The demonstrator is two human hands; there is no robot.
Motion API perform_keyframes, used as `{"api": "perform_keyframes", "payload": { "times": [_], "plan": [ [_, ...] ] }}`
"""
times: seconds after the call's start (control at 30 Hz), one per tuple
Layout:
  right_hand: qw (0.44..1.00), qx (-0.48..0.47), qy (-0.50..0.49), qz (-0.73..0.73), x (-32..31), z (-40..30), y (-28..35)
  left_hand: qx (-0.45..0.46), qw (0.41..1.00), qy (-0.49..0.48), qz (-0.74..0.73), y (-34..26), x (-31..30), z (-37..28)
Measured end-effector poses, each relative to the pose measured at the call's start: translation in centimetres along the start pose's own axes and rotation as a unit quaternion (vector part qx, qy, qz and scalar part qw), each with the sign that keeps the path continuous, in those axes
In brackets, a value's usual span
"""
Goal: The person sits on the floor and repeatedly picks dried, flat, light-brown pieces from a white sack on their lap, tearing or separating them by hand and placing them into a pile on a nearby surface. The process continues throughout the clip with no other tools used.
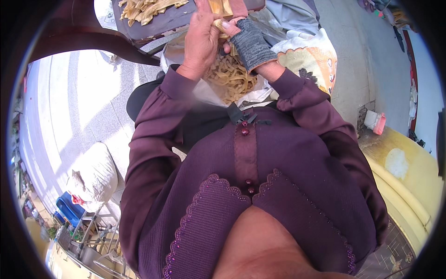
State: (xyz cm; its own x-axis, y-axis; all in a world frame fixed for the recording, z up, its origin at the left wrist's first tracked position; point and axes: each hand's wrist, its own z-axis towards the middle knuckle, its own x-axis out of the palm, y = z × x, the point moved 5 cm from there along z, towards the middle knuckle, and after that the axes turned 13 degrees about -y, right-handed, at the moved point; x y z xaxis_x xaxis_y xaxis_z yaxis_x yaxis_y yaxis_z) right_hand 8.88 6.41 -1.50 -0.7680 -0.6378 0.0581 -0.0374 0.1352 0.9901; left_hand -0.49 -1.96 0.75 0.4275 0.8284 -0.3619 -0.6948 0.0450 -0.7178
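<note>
My bare left hand (200, 43) and my right hand (231, 28) meet at the top of the view. Between their fingers they grip a twisted strand of dried husk (219, 25). A grey knitted fingerless glove (253, 45) covers the palm and wrist of my right hand. Just below both hands, an open white bag (212, 90) holds a heap of tan braided or twisted husk cord (232, 80). Beyond the fingers, a shiny yellow-brown piece (221, 7), its material unclear, lies on pink cloth (239, 7). Some fingertips are hidden.
Loose dried husk strips (148, 10) lie on a dark, worn-edged seat or tabletop (170, 21) ahead. A dark wooden curved frame (83, 38) stands at left. Printed cloth (310, 59) is beside my right wrist. A stuffed white sack (95, 174) and pink-rimmed container (374, 122) are further off.
</note>
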Motion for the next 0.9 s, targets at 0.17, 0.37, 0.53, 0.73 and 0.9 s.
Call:
{"api": "perform_keyframes", "payload": {
  "times": [0.17, 0.37, 0.53, 0.73, 0.9],
  "plan": [
    [0.999, -0.029, -0.022, -0.038, -0.1, -0.4, 0.8, -0.252, 0.930, 0.057, -0.261, 2.7, 1.3, -0.4],
    [0.903, -0.308, -0.014, -0.299, -1.3, 0.5, 2.0, -0.378, 0.839, 0.054, -0.388, 2.5, 1.2, -0.2],
    [0.903, -0.324, -0.012, -0.282, -1.6, 1.1, 2.2, -0.251, 0.903, 0.006, -0.349, 2.7, 1.3, 0.0],
    [0.965, -0.136, 0.071, -0.213, -1.0, 0.9, 1.5, -0.241, 0.905, 0.013, -0.350, 2.8, 1.4, 0.0],
    [0.975, 0.007, 0.133, -0.175, -2.4, 0.8, 0.7, -0.259, 0.939, 0.087, -0.210, 3.9, 1.4, -0.6]
  ]
}}
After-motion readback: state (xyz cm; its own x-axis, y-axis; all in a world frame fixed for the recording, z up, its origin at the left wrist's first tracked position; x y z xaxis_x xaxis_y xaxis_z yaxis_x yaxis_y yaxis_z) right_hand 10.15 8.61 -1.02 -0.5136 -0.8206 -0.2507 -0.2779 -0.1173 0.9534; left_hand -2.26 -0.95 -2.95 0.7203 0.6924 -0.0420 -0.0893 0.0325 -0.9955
